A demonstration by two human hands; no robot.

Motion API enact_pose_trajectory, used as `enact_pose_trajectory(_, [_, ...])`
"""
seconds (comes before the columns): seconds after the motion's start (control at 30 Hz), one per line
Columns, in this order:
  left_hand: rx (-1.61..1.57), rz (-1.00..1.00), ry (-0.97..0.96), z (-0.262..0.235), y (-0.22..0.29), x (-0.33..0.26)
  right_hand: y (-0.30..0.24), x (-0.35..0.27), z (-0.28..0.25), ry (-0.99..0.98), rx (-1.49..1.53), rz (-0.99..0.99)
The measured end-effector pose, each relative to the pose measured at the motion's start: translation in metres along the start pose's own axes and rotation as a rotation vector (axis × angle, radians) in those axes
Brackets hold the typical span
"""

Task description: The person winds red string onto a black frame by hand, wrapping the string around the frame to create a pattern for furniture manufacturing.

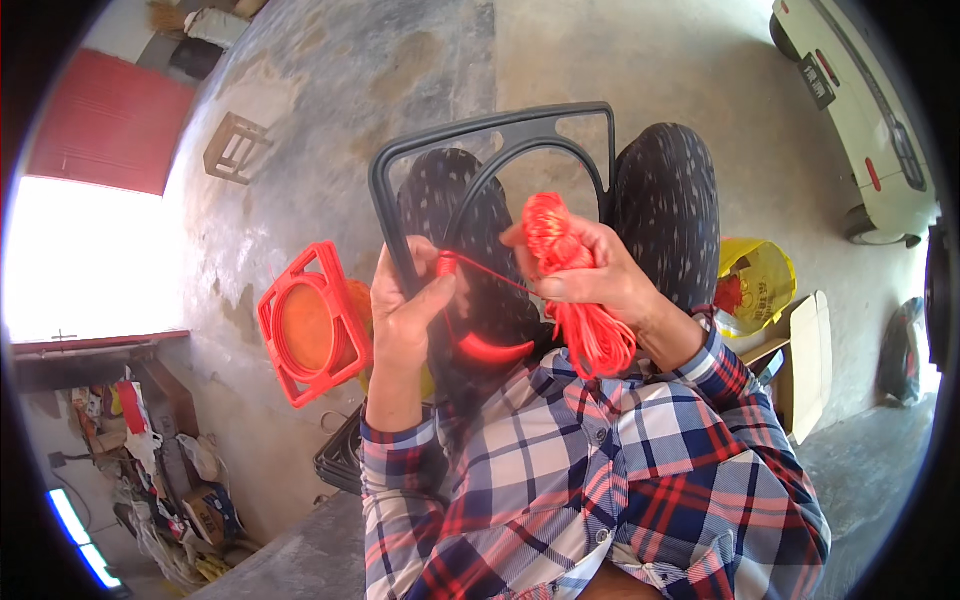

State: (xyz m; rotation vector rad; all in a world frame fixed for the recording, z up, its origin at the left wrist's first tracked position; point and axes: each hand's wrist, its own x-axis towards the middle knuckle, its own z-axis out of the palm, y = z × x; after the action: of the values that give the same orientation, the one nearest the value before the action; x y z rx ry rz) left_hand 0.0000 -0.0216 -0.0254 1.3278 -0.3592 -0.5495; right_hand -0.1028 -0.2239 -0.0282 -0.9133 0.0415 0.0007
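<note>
Nearest the lens, a plaid shirt (pixel 620 480), sleeves running up to both hands. Far left, bright daylight through an opening, under a red shutter (pixel 110 120); below it, a cluttered heap of boxes and scraps (pixel 170 490). Farther in, on the concrete floor (pixel 330 90), a small wooden stool (pixel 235 147). Next, an orange frame (pixel 312 325) with a round disc in it, standing on edge just left of the left forearm; beneath it, a stack of dark frames (pixel 338 460). Then the left hand (pixel 405 305), fingers curled and clamped on the left side of a black frame (pixel 495 150), thumb pressed across toward a knot of orange cord where it wraps the bar. Black frame held upright over the lap, between two knees in dark spotted trousers (pixel 668 200), its curved inner bars plain against them. From the knot, a taut strand of cord crossing rightward to the right hand (pixel 590 275). Right hand closed around a hank of orange cord (pixel 570 280), fingers together over its middle, one end bunched above the knuckles, loose loops hanging below the wrist. Farther right, a yellow bag (pixel 760 285) beside an open cardboard box (pixel 800 360). Top right, the rear of a white car (pixel 860 110).
</note>
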Motion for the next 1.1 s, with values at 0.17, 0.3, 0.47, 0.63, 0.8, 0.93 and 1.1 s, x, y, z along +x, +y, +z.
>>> enact_pose_trajectory(0.17, [0.064, 0.087, -0.037, 0.011, -0.004, -0.001, 0.030, 0.024, 0.003, -0.072, -0.357, -0.146])
enact_pose_trajectory(0.3, [0.067, 0.141, -0.066, 0.012, -0.003, -0.001, 0.044, 0.023, 0.009, 0.074, -0.455, -0.282])
enact_pose_trajectory(0.47, [0.055, 0.139, -0.030, 0.002, -0.009, 0.000, 0.040, 0.019, 0.010, 0.054, -0.734, -0.433])
enact_pose_trajectory(0.63, [0.094, 0.203, -0.009, 0.016, -0.006, -0.001, 0.048, 0.020, 0.016, 0.235, -0.840, -0.546])
enact_pose_trajectory(0.8, [0.121, 0.207, -0.039, 0.018, 0.000, -0.002, 0.048, 0.021, 0.015, 0.181, -0.886, -0.520])
enact_pose_trajectory(0.93, [0.129, 0.153, -0.061, 0.010, -0.004, -0.003, 0.041, 0.025, 0.014, 0.161, -0.843, -0.451])
enact_pose_trajectory(1.1, [0.085, -0.010, 0.037, 0.005, 0.002, 0.002, 0.013, 0.025, -0.012, 0.096, -0.138, -0.100])
